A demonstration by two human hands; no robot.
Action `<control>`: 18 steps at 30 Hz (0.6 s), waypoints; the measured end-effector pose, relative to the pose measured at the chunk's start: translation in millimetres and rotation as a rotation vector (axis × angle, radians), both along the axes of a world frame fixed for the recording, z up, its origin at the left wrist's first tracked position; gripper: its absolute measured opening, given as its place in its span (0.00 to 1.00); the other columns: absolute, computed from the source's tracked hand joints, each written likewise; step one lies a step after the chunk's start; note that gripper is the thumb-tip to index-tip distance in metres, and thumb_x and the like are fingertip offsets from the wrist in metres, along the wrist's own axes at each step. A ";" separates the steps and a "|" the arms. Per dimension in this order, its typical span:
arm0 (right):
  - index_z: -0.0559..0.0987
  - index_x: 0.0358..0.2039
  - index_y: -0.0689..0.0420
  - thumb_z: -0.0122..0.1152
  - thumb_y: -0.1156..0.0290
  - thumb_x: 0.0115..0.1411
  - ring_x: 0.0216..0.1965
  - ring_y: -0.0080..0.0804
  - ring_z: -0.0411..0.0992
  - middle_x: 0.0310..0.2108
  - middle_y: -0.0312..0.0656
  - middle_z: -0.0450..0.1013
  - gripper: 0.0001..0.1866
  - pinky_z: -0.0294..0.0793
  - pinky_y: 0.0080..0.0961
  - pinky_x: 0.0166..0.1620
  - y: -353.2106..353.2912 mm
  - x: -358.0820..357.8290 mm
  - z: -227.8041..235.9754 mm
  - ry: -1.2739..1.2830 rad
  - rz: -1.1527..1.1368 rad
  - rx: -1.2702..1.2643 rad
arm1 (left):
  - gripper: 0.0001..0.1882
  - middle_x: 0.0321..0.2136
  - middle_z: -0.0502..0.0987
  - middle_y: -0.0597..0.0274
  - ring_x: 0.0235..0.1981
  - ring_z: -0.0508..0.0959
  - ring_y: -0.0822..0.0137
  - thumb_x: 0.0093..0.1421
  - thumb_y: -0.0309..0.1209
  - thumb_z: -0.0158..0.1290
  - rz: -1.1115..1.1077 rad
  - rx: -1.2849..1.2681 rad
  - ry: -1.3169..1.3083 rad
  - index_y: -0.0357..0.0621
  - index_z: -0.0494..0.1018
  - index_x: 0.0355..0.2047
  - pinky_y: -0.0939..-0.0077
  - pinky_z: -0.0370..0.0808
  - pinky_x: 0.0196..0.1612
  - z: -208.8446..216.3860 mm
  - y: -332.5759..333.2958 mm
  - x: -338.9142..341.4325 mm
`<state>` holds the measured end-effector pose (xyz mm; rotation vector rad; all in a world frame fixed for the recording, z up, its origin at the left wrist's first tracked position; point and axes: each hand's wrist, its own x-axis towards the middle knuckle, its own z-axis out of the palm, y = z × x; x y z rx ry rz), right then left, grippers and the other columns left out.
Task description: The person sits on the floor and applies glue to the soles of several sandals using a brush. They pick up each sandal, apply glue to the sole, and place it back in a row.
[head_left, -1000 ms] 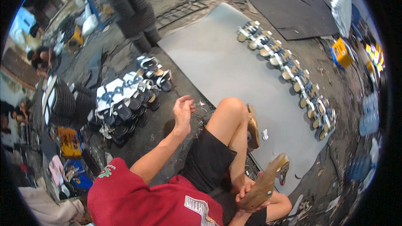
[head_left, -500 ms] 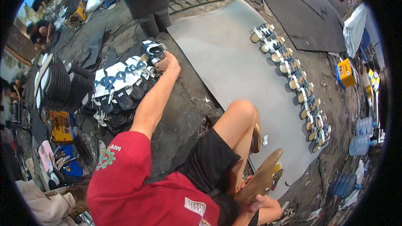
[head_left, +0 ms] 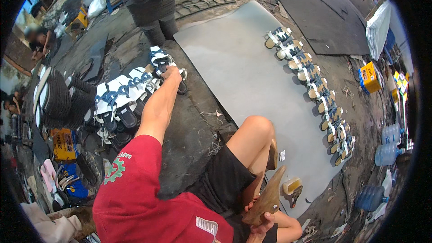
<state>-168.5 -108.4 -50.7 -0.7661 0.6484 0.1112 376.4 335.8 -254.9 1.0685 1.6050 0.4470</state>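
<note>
My left arm reaches out to the far left, where my left hand (head_left: 171, 74) is closed on a sandal (head_left: 161, 59) with a dark insole and navy and white straps. Another dark sole shows just under that hand. Beside it, several similar sandals (head_left: 128, 86) are packed in rows on the dark floor. Low in the view, by my bent legs, my right hand (head_left: 265, 222) grips a brown wooden shoe last (head_left: 265, 200), its tapered end pointing up and away. A small yellowish container (head_left: 292, 186) sits just beyond the last, with a dark object (head_left: 296, 196) beside it.
A large grey sheet (head_left: 234, 58) covers the floor ahead. Along its right side runs a line of strapped lasts (head_left: 317, 87). Stacks of dark soles stand at the far left (head_left: 56, 94) and back (head_left: 150, 0). A yellow box (head_left: 370, 77) and plastic bottles (head_left: 389, 146) stand right.
The view has shifted slightly. A dark sole now shows below my left hand at the sandals. The last in my right hand has moved left, uncovering more of the yellowish container.
</note>
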 end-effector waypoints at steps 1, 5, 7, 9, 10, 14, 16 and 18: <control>0.67 0.60 0.67 0.65 0.52 0.44 0.43 0.43 0.76 0.49 0.52 0.71 0.45 0.78 0.44 0.46 0.1 0.7 -1.1 -0.004 0.001 -0.011 | 0.33 0.62 0.70 0.37 0.64 0.69 0.40 0.67 0.49 0.54 -0.023 0.016 -0.041 0.43 0.64 0.65 0.45 0.65 0.65 5.0 -10.9 -7.6; 0.67 0.60 0.67 0.64 0.52 0.45 0.42 0.43 0.76 0.50 0.52 0.71 0.45 0.78 0.44 0.46 0.0 7.3 3.3 -0.031 0.019 -0.045 | 0.34 0.62 0.71 0.41 0.57 0.77 0.46 0.68 0.44 0.53 -0.112 0.157 -0.117 0.36 0.62 0.66 0.52 0.73 0.58 49.1 -46.5 -42.6; 0.67 0.60 0.68 0.64 0.52 0.46 0.42 0.43 0.76 0.50 0.53 0.71 0.45 0.77 0.43 0.45 3.5 11.5 8.6 -0.045 0.031 -0.050 | 0.35 0.61 0.71 0.35 0.62 0.72 0.40 0.70 0.48 0.51 -0.108 0.128 -0.304 0.31 0.62 0.65 0.54 0.68 0.63 58.8 -56.6 -63.8; 0.68 0.60 0.68 0.64 0.52 0.46 0.42 0.43 0.76 0.51 0.53 0.71 0.44 0.77 0.43 0.44 5.8 13.4 13.4 -0.054 0.011 -0.074 | 0.36 0.59 0.73 0.35 0.59 0.75 0.43 0.69 0.50 0.50 -0.251 0.240 -0.320 0.25 0.66 0.61 0.57 0.69 0.62 68.3 -99.7 -100.1; 0.67 0.60 0.68 0.64 0.52 0.46 0.43 0.44 0.76 0.51 0.53 0.71 0.44 0.77 0.43 0.44 5.4 16.0 14.4 -0.060 0.020 -0.073 | 0.37 0.57 0.75 0.37 0.58 0.75 0.46 0.68 0.52 0.51 -0.352 0.202 -0.368 0.24 0.68 0.59 0.58 0.69 0.61 67.8 -104.7 -130.0; 0.66 0.62 0.66 0.65 0.53 0.46 0.41 0.44 0.75 0.50 0.53 0.70 0.45 0.76 0.43 0.42 7.9 16.5 10.8 -0.085 -0.012 -0.048 | 0.28 0.53 0.79 0.45 0.54 0.77 0.52 0.72 0.47 0.49 -0.695 0.299 -0.391 0.33 0.72 0.58 0.61 0.69 0.59 72.5 -127.5 -240.6; 0.65 0.64 0.64 0.66 0.54 0.48 0.40 0.44 0.75 0.48 0.54 0.71 0.46 0.76 0.43 0.39 4.2 14.0 4.9 -0.106 -0.017 -0.009 | 0.28 0.51 0.80 0.46 0.53 0.77 0.52 0.73 0.47 0.49 -0.794 0.296 -0.325 0.32 0.72 0.58 0.60 0.70 0.58 78.8 -126.0 -284.8; 0.65 0.64 0.64 0.66 0.54 0.46 0.40 0.44 0.75 0.49 0.53 0.71 0.46 0.75 0.42 0.40 3.3 17.3 5.8 -0.078 -0.012 -0.034 | 0.27 0.50 0.80 0.45 0.51 0.78 0.51 0.73 0.46 0.49 -0.836 0.347 -0.273 0.32 0.72 0.56 0.60 0.70 0.56 74.9 -122.0 -318.3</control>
